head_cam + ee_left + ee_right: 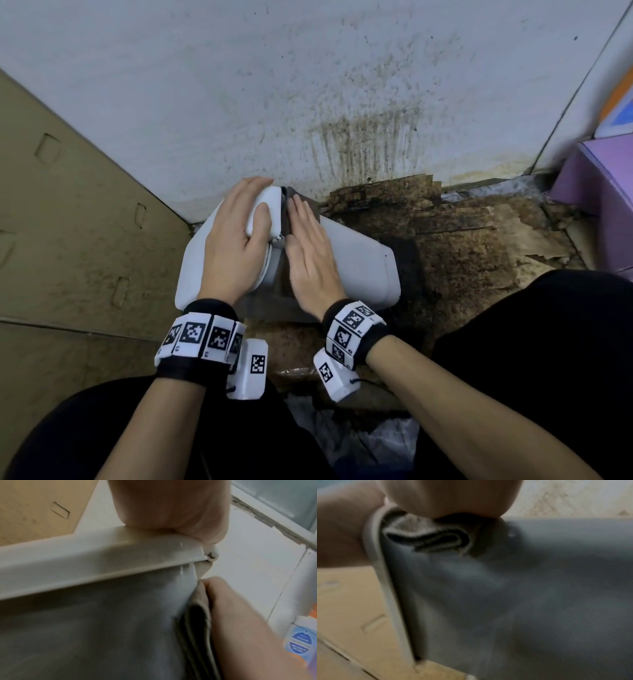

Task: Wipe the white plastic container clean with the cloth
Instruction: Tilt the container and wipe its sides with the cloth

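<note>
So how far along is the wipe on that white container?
Mid-wipe. The left hand grips the white container at its rim, steadying it on its side. The right hand lies flat, pressing the folded cloth against the wall just below the rim. Its visible wall looks free of marks, but other sides are hidden, so what remains is unclear.

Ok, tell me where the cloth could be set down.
Free: the flat cardboard left of the white container. Dirty: the stained cardboard on its right, towards the purple box. Crowded: the container top, under the left hand and right hand.
</note>
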`<state>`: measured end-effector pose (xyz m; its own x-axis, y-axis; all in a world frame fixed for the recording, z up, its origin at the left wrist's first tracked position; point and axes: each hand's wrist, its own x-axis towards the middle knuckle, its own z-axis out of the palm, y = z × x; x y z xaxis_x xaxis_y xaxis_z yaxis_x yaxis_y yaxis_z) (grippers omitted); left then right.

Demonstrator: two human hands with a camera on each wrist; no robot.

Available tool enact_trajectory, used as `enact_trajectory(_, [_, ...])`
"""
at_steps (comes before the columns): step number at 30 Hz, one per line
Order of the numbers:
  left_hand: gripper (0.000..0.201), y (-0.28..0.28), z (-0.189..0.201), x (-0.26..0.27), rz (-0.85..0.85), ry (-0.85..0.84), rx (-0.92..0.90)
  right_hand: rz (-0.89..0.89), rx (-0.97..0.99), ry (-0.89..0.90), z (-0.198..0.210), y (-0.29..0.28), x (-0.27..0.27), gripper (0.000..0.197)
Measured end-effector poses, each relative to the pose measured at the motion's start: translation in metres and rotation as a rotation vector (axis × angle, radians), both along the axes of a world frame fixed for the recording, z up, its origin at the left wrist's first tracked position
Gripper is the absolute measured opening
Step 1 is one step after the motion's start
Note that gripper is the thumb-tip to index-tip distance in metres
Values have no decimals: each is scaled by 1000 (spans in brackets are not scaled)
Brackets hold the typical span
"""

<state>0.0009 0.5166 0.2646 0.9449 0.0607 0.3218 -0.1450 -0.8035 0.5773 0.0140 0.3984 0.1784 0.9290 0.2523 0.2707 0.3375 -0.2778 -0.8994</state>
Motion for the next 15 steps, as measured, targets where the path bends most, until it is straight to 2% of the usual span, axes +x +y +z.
enact_trajectory(3, [42,0,0,0,-20,17,-16,-13,-45,-81,-16,-12,6,57])
enact_trajectory(6, [42,5,0,1,-13,20,-43,-26,-90,-74,-40,-28,9,59])
enact_trajectory(10, [41,11,0,3,-15,10,-77,-94,-135,10,-83,-62,9,57])
enact_trajectory(15, [41,13,0,6,-18,30,-110,-199,-156,209,-125,-97,4,59])
